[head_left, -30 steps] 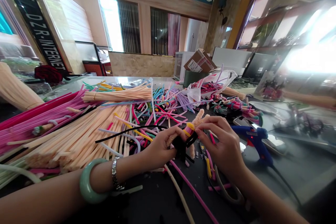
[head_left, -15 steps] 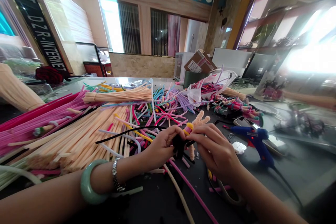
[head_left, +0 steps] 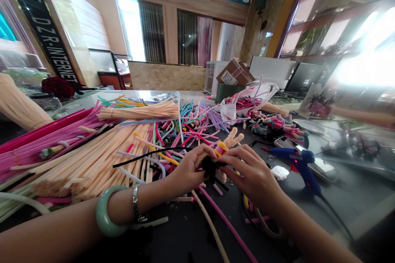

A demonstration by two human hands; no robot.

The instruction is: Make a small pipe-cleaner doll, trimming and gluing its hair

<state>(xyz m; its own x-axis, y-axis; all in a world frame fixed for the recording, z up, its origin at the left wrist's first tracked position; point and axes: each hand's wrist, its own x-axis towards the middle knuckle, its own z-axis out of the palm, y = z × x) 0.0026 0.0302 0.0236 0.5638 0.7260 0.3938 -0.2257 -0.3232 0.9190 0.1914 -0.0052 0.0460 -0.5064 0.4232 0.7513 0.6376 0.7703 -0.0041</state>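
Near the middle of the view, a small figure made of fuzzy stems (head_left: 222,147) has peach limbs, a pink and yellow middle and a black fuzzy part (head_left: 210,168). My left hand (head_left: 193,169) is closed around its peach and black end. The fingertips of my right hand (head_left: 251,169) pinch the black part beside the yellow band. A long black stem (head_left: 148,155) runs leftward from my left hand. The peach limbs point up and away from my hands.
Peach stems (head_left: 101,158) and pink stems (head_left: 58,133) lie to the left. A blue glue gun (head_left: 300,164) with a cord, a phone (head_left: 322,167) and a white lump (head_left: 279,173) lie right. Behind are a plastic bag (head_left: 262,92) and a cardboard box (head_left: 235,72).
The figure has tilted slightly in my hands, and more of its peach end shows at my left fingers. My right fingers have shifted a little around the black part.
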